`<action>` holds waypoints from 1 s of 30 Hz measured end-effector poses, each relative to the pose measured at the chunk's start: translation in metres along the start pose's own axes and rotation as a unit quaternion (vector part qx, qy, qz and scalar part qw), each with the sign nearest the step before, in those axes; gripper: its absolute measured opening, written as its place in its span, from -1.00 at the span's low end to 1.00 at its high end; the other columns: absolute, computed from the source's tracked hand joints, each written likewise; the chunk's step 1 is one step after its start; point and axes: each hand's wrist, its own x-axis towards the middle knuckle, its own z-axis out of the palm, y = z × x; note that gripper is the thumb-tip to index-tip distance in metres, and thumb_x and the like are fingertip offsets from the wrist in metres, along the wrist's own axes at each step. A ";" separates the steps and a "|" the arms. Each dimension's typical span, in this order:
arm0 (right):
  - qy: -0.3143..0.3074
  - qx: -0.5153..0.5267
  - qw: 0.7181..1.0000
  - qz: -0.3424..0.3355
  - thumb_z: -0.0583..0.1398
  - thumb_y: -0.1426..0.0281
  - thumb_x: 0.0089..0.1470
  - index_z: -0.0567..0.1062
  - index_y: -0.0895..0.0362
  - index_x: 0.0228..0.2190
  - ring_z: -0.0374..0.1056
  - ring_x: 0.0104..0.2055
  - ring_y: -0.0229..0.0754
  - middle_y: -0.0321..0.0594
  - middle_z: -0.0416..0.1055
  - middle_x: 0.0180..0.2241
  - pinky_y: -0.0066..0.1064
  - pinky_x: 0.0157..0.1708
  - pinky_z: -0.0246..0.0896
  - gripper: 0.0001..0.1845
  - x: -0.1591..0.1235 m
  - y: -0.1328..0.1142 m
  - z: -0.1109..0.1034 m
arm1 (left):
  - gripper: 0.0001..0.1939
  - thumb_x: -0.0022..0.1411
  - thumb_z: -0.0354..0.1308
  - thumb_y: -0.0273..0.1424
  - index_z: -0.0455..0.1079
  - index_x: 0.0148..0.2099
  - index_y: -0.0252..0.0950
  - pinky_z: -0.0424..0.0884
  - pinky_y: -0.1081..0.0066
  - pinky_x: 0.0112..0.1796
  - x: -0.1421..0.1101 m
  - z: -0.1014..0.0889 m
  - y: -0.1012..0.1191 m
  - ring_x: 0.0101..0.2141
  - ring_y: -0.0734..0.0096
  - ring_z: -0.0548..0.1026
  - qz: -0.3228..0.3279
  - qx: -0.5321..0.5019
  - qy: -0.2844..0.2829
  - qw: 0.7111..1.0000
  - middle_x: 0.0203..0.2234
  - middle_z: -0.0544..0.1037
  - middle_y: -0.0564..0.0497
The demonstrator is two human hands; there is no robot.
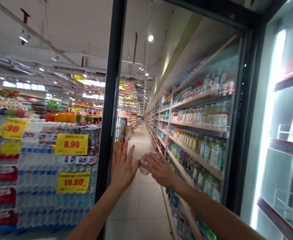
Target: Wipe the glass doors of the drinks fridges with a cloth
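A glass cooler door with a black frame (111,83) stands open in front of me. My left hand (123,165) is flat near the door's left edge, its fingers spread and pointing up, with nothing in its grasp. To its right, my right hand (159,169) presses a crumpled pale cloth (143,168) to the glass. Part of the cloth lies hidden under the fingers. Only a small gap separates the left thumb from the cloth.
Beyond the glass, shelves of bottles (199,116) line an aisle floor (138,200). On the left stand stacked packs of bottled water (36,180) with yellow price signs (71,144). The lit cooler's shelves (288,147) hold cartons and cans at the right.
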 end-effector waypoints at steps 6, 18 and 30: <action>0.156 -0.096 0.857 0.481 -0.08 0.40 0.13 0.07 0.14 0.17 -0.22 0.29 0.05 0.05 -0.13 0.25 0.12 0.13 -0.15 -0.44 -0.028 0.094 -0.025 | -0.27 0.18 0.06 -0.31 -0.20 0.30 -0.23 -0.13 -0.07 0.14 -0.002 0.015 0.004 0.25 0.06 -0.19 -0.011 0.039 0.012 0.999 0.26 -0.13 -0.18; 0.225 -0.120 0.779 0.574 -0.12 0.38 0.12 0.17 0.31 0.12 -0.17 0.27 0.12 0.19 -0.08 0.22 0.14 0.12 -0.11 -0.45 -0.101 0.123 -0.024 | -0.23 0.16 0.07 -0.30 -0.26 0.30 -0.19 -0.12 -0.07 0.14 -0.001 0.022 0.001 0.24 0.02 -0.16 -0.021 0.043 0.002 0.999 0.27 -0.14 -0.16; 0.201 -0.116 0.816 0.529 -0.12 0.42 0.13 0.13 0.23 0.14 -0.21 0.29 0.02 0.08 -0.13 0.24 0.06 0.14 -0.09 -0.47 -0.093 0.093 -0.012 | -0.26 0.14 0.10 -0.28 -0.16 0.29 -0.19 -0.09 -0.07 0.15 -0.002 0.032 -0.005 0.24 0.01 -0.12 -0.012 0.028 0.030 0.999 0.27 -0.11 -0.15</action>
